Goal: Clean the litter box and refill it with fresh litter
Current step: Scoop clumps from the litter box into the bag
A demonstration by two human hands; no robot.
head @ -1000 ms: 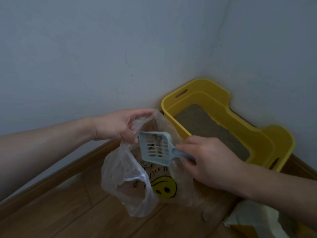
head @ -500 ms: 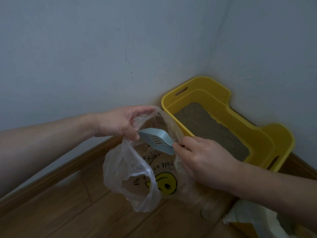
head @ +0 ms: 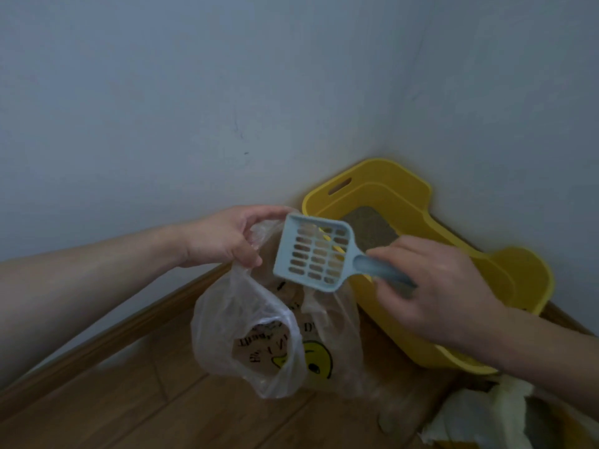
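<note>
A yellow litter box (head: pixel 405 189) stands in the corner of the room with grey litter (head: pixel 369 230) inside. My left hand (head: pixel 227 236) grips the rim of a clear plastic bag (head: pixel 246 335) printed with a yellow smiley face, holding it open just left of the box. My right hand (head: pixel 431 286) holds the handle of a light blue slotted litter scoop (head: pixel 316 252). The scoop sits above the bag's mouth, its slotted face turned toward me, and looks empty.
Grey walls meet in the corner behind the box. A wooden skirting board (head: pixel 113 335) runs along the left wall above the wood floor (head: pixel 162 409). A torn white and yellow bag (head: pixel 479 419) lies at the bottom right.
The scoop was tipped over inside the bag's mouth half a second ago. My right hand has since lifted it and turned it back, slotted face up. My left hand kept the bag open.
</note>
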